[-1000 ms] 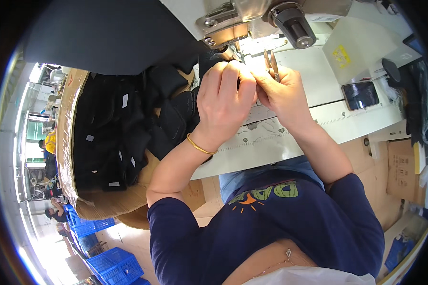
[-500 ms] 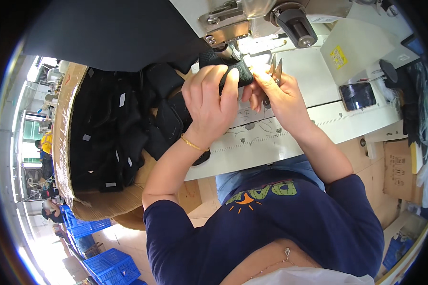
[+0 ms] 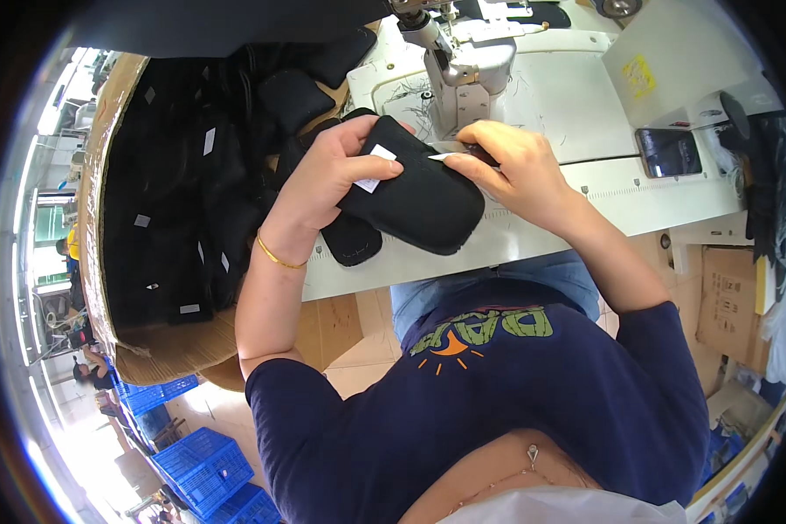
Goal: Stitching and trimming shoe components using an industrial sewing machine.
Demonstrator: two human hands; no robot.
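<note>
A black padded fabric piece point(image 3: 424, 205) with rounded ends lies tilted in my left hand point(image 3: 319, 179), thumb on top and fingers behind. Its small white label point(image 3: 371, 179) sits partly beneath that thumb. My right hand point(image 3: 524, 170) is closed around a pair of scissors point(image 3: 480, 154), whose pale blades point left at the piece's upper right edge. Whether the blades touch the fabric or any thread I cannot tell. Under the held piece, another black padded piece point(image 3: 354, 244) rests on the white table point(image 3: 533, 229).
Beyond my hands stands a sewing machine point(image 3: 467, 74), with thread scraps around it. At left, a cardboard box point(image 3: 118, 113) holds many black pieces with white labels. A phone point(image 3: 668, 153) lies at the right of the table. Blue crates point(image 3: 205, 472) stand on the floor.
The black piece has come away from the sewing machine toward me and now shows its broad face and label. My right hand has kept the scissors, their blades turned toward the piece.
</note>
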